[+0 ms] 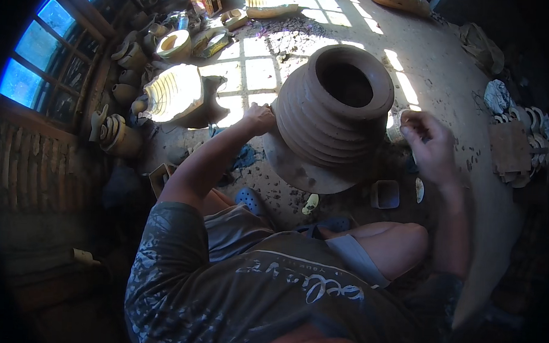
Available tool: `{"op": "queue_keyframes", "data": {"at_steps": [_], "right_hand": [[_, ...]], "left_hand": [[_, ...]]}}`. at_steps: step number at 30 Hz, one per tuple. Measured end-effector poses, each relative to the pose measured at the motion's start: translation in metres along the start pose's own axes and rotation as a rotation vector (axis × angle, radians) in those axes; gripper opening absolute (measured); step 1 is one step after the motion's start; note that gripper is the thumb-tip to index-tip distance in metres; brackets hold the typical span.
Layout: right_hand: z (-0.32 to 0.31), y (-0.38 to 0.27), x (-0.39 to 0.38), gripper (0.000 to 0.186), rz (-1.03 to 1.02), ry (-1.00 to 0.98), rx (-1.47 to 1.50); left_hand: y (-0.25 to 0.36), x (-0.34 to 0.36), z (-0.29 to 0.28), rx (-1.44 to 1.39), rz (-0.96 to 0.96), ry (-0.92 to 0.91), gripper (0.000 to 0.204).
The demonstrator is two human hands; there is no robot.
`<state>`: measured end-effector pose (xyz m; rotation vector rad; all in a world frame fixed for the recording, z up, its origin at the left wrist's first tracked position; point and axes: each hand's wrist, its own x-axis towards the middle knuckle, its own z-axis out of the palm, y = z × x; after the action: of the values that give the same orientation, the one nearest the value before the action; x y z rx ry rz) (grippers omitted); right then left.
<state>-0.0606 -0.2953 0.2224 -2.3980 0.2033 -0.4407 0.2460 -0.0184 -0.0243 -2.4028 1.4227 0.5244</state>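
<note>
A large brown clay pot [327,138] with horizontal ridges and a wide round mouth stands on a round base [308,181] in front of me. My left hand [260,117] is at the pot's left side, fingers curled; what they grip, if anything, I cannot make out. To the pot's right, my right hand [428,138] pinches a small pale object [404,119] too unclear to name. A small square container [385,195] and a pale oval piece [419,190] lie below that hand. My crossed legs and blue clogs show beneath the pot.
Ridged clay pieces [174,93] and assorted pots [121,137] line the left, under a paned window [44,42]. More clay forms [269,6] lie at the back in patches of sunlight. Stacked curved pieces and cardboard [509,151] are at the right. Crumbs litter the floor.
</note>
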Motion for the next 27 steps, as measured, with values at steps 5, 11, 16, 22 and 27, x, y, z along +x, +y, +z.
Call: {"op": "queue_keyframes", "data": {"at_steps": [5,11,16,22,27], "right_hand": [[0.050,-0.003,0.000,0.020,0.073,0.074,-0.126],[0.062,0.002,0.013,0.015,0.129,0.169,-0.348],[0.072,0.001,0.006,0.014,0.138,0.187,-0.339],[0.080,-0.005,-0.004,0.013,0.131,0.202,-0.346],[0.086,-0.016,-0.011,0.017,0.186,0.240,-0.442]], "left_hand": [[0.020,-0.037,0.006,0.037,0.135,0.010,0.024],[0.110,-0.098,0.013,0.109,0.254,0.133,0.024],[0.183,-0.103,0.046,-0.091,0.370,0.112,0.020],[0.238,-0.076,0.067,-0.215,0.547,0.207,0.020],[0.276,-0.056,0.037,-0.144,0.602,0.155,0.019]]}}
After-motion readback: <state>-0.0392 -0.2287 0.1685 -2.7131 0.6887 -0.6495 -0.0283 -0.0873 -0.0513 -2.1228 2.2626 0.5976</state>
